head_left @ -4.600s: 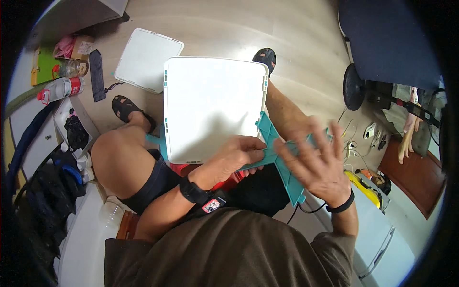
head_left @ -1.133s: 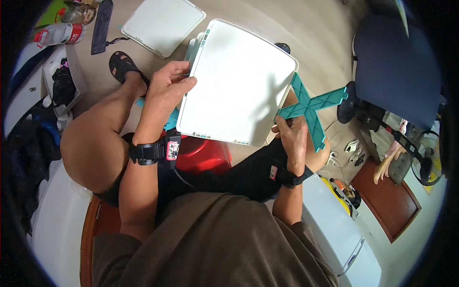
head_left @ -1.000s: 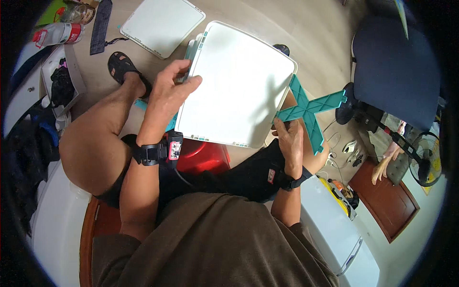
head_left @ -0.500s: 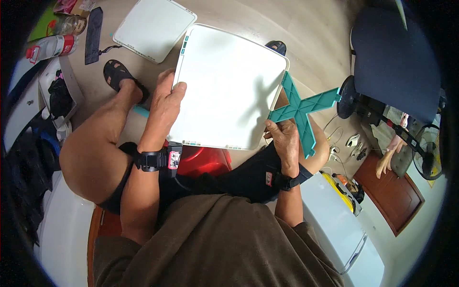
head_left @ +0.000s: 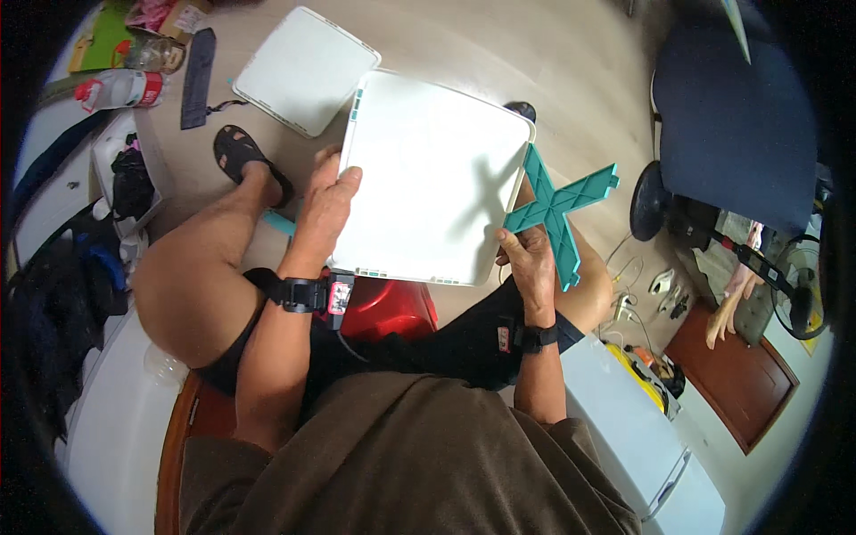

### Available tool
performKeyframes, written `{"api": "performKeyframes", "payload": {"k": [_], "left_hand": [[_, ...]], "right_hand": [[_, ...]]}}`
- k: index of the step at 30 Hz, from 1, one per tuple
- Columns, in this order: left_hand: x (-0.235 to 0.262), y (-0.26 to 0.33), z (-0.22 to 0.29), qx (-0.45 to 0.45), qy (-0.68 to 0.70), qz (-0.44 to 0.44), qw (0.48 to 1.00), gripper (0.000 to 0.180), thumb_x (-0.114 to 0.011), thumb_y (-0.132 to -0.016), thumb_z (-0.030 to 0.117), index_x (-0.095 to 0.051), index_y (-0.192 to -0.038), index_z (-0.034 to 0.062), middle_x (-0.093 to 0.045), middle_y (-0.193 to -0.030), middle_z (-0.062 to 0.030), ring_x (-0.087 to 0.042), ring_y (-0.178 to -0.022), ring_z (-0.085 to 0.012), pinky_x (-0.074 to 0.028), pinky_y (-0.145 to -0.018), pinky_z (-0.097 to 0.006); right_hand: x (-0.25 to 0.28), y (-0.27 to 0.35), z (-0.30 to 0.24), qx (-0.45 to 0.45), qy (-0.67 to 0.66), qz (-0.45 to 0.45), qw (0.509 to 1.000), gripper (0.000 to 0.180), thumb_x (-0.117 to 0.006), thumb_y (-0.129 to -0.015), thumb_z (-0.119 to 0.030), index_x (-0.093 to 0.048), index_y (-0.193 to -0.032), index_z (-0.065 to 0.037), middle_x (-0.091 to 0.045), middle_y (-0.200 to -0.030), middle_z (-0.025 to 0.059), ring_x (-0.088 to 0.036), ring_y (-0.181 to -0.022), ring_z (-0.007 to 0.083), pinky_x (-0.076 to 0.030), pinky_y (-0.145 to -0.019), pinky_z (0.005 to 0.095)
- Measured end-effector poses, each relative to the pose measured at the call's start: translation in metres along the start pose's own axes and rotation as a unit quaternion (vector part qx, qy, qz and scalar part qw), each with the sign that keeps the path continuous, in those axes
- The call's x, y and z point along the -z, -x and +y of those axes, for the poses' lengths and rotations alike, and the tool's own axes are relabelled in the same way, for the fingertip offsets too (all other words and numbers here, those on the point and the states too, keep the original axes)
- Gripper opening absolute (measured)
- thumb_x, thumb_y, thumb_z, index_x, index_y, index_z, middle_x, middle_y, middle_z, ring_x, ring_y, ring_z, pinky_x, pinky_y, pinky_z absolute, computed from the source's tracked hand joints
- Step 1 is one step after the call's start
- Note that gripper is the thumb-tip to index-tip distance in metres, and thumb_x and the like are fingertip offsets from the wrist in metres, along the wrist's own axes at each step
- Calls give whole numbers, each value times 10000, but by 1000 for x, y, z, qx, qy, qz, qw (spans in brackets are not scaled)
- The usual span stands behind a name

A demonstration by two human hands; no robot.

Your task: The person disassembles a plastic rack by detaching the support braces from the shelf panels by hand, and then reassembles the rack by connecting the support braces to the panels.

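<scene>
I sit and hold a large white square panel point(head_left: 434, 176) with teal clips along its edge over my lap. My left hand point(head_left: 325, 202) grips the panel's left edge, thumb on top. My right hand point(head_left: 528, 257) is closed on the panel's lower right corner, right where a teal cross-shaped plastic connector point(head_left: 563, 207) sticks out from behind the panel. Whether that hand also holds the connector I cannot tell. A red object point(head_left: 392, 308) lies on my lap under the panel.
A second white square panel point(head_left: 303, 69) lies on the wooden floor ahead. A bottle point(head_left: 116, 89), a dark strap point(head_left: 198, 76) and bags lie at the left. A dark office chair point(head_left: 731, 125) stands at the right, with cables and a power strip point(head_left: 664, 285) below it.
The panel has shifted slightly left and away from me. My left hand slid from the panel's top left edge down along its left edge. The teal cross still sticks out at the right.
</scene>
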State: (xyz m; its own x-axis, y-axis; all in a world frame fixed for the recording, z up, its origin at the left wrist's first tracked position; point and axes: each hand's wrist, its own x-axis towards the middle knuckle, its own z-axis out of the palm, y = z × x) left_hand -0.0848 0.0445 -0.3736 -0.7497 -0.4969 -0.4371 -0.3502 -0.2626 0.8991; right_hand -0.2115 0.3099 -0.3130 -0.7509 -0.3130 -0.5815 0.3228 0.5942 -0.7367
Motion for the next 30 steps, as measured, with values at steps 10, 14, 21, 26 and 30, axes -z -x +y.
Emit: {"api": "performKeyframes", "payload": {"k": [10,14,21,26,30], "left_hand": [[4,-6,4,69,207,-28,976,240,-542,-844,116,-628,-1000,-45,-554,-1067,-94,-532,-998,-191,-443,-858,-323],[-7,1,13,25,211,-48,976,274,-549,-833,91,-573,-1077,-33,-585,-994,-75,-559,-932,-174,-459,-811,-306],[-4,17,35,35,64,-105,992,499,-537,-831,132,-471,-1310,4,-560,-1131,-38,-522,-963,-123,-417,-873,-270],[-3,22,30,24,92,-89,992,556,-535,-847,131,-409,-1375,11,-538,-1151,-9,-498,-889,-100,-420,-817,-235],[10,23,3,35,188,5,981,519,-535,-876,117,-407,-1371,26,-539,-1220,-78,-558,-965,-162,-463,-813,-253]], "right_hand": [[-6,-27,6,98,46,0,994,273,-654,-778,-51,-575,-994,96,-606,-830,91,-556,-712,155,-466,-630,296],[5,-59,5,125,-41,1,991,217,-608,-789,16,-589,-989,100,-613,-833,87,-565,-734,158,-464,-637,292],[22,-89,-39,151,-24,-12,988,152,-553,-798,4,-587,-937,55,-593,-777,53,-542,-637,117,-433,-556,255],[17,-69,-56,131,-89,-39,987,188,-554,-810,-14,-597,-976,63,-600,-823,62,-555,-690,119,-441,-597,254],[16,-71,-28,173,-85,82,978,282,-560,-835,-46,-588,-1089,74,-621,-898,87,-585,-807,147,-463,-682,256]]}}
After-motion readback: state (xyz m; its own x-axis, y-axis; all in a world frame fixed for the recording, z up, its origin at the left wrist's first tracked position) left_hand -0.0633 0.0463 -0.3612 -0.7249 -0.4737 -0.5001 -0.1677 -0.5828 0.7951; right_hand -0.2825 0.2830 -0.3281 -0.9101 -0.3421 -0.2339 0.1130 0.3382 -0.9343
